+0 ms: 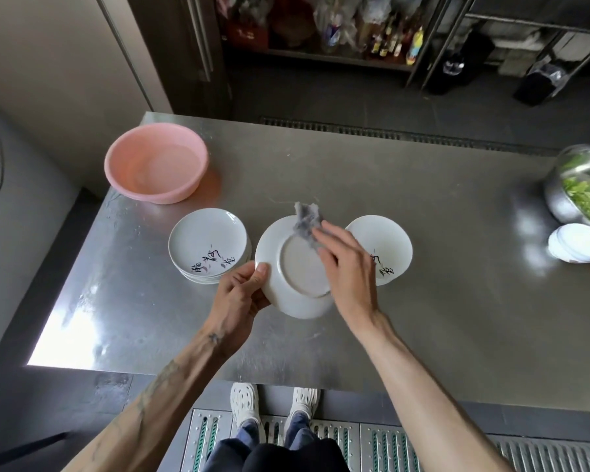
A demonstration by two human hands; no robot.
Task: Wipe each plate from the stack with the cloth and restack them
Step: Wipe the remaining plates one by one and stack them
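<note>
1. Nearest, at the bottom edge: two white shoes [246, 405], side by side on a slatted floor grate [389, 447].
2. Two bare forearms, reaching up and inward across the near edge of one steel table [440, 284].
3. Left hand [242, 291]: fingers curled round the near-left rim of the held plate [295, 267], thumb flat on its underside.
4. One plate held, white, underside and foot ring turned toward the camera, over the middle of the table between the two other groups of plates.
5. Right hand [349, 267]: palm down, fingers fairly straight and close together, pressing one grey cloth [307, 223] onto the far-right part of that underside. Nothing wrapped in the fingers. Frayed end of the cloth bunched up past the far rim.
6. Just left of the held plate: one stack [206, 243] of white plates with dark brush lettering, face up. Perhaps five deep, the rims too tight to count surely.
7. Just right: one lettered plate [389, 243], face up, partly hidden behind the right hand.
8. Farther left: one pink basin [155, 161] near the far-left corner.
9. Right edge: one metal bowl [559, 195] of green leaves, with a small pile of white discs [578, 248] just in front.
10. Farthest: dark shelves [321, 59] crowded with bottles.
</note>
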